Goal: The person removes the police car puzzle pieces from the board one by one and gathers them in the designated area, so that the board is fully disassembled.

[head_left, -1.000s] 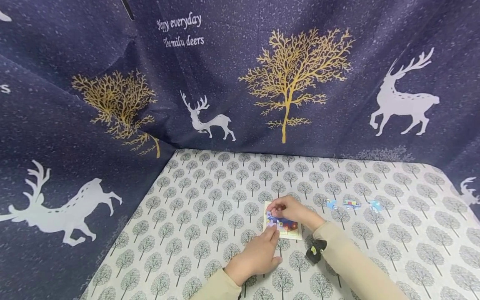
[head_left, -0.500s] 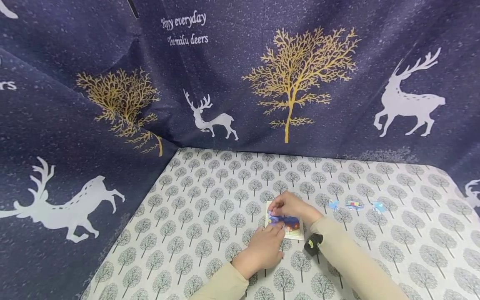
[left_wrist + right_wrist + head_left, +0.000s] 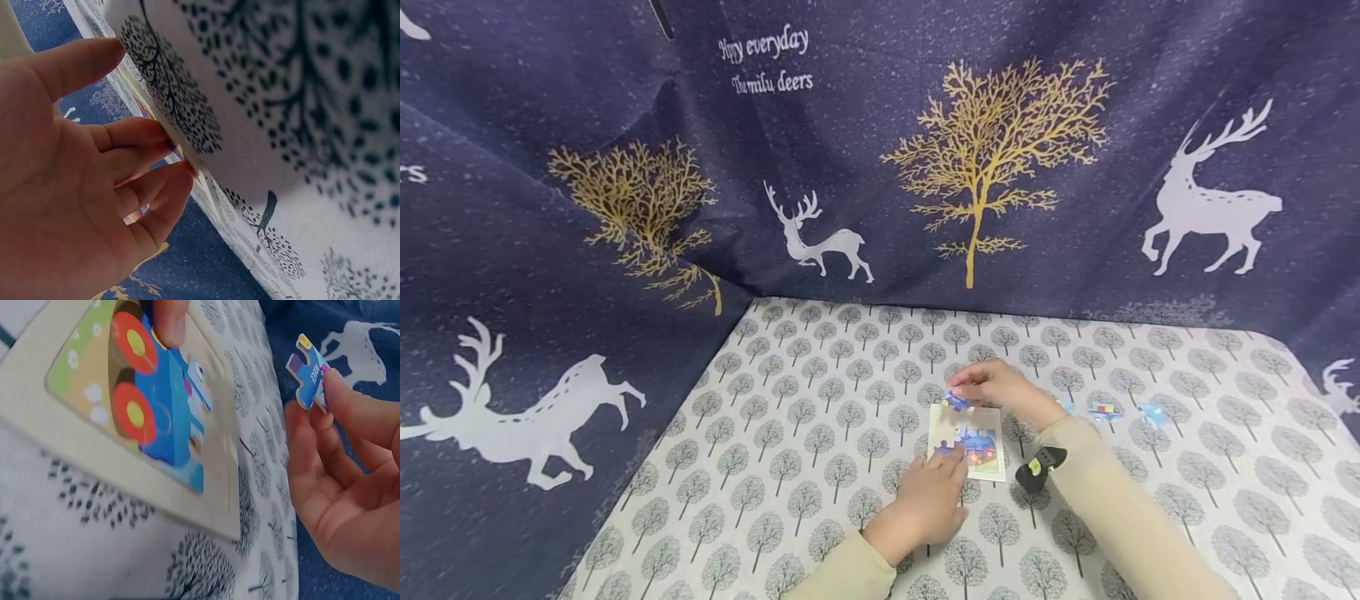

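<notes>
In the head view, the right hand (image 3: 1000,390) has its grip closed around a small flat blue jigsaw piece (image 3: 957,401), held just above the far edge of a pale, square wooden puzzle board (image 3: 935,427). The left hand (image 3: 928,496) rests its fingertips on the board's near part. To the right, small flat pieces, mostly light blue (image 3: 1152,414), lie on the worktop (image 3: 715,500), which has a white, tree-printed surface. In the left wrist view, the left hand's grip is wide, the thumb well apart from the fingers, which meet the board's edge. In the right wrist view, thumb and fingers pinch the piece, its corner yellow, clear of the board; a left fingertip touches the board's picture of a blue vehicle with red, yellow-centred wheels (image 3: 133,342).
</notes>
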The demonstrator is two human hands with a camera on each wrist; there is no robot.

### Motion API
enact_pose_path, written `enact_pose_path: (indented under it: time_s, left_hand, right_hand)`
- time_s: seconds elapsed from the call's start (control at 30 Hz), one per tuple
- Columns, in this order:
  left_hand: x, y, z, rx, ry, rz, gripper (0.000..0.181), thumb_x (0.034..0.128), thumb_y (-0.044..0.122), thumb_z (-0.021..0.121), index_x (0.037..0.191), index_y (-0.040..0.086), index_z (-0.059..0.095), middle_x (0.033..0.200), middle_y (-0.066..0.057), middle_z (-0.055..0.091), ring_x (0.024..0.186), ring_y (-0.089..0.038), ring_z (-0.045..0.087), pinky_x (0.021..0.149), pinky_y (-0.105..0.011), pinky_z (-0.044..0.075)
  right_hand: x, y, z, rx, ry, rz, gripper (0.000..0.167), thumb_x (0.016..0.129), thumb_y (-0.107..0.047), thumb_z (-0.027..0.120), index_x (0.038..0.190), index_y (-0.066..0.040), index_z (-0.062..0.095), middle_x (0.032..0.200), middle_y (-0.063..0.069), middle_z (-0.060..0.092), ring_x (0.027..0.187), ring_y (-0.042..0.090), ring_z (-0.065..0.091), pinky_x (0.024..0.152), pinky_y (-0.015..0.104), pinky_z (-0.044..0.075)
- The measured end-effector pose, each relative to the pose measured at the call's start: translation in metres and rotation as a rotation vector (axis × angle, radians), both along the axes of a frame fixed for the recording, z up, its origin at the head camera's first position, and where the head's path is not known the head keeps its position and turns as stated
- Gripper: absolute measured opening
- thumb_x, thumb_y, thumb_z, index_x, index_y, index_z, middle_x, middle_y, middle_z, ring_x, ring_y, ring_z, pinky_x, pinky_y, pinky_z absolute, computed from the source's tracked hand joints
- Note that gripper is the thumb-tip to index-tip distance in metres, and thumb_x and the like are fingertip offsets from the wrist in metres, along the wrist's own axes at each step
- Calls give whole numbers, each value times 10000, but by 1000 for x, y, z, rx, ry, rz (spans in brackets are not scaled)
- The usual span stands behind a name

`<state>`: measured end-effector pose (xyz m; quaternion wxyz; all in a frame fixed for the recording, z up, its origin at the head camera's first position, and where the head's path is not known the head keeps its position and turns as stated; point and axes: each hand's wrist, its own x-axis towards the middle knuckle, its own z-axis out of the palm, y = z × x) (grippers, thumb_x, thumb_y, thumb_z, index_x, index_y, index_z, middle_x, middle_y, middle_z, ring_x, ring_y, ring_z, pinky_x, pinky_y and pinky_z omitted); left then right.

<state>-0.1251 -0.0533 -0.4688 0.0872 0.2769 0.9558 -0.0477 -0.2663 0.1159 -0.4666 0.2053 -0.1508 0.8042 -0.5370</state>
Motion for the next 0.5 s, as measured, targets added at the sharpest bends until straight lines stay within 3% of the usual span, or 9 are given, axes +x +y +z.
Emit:
enact_pose_path:
  time_s: [0.1,0.27,0.5]
  left_hand:
    - [0,-1,-1,8,3,1,640,897,458,607,1411,112,444,1529,-16,354,1343,-177,379,1036,-380,401]
    - [-1,-2,-2,22,4,-4,634,902,453,602,1406,102,445,1527,-24,356,1340,-184,384,1040,-380,400]
    - [0,-2,-1,42,-14,6,646,896,445,615,1409,93,442,1529,-29,352,1341,-187,385,1048,-380,397]
  right_hand:
    - [3,7,0,-59,-51,-16,353,891,-155,678,1192,24,634,1088,112,680,835,191,659,793,353,567]
    - [10,28,-4,-119,-50,-24,341,914,-119,634,1201,62,598,1165,207,604,826,243,654,755,389,580]
    - [20,70,-9,-44,-67,-64,417,902,-171,668,1236,63,578,1178,196,601,891,247,668,832,353,562]
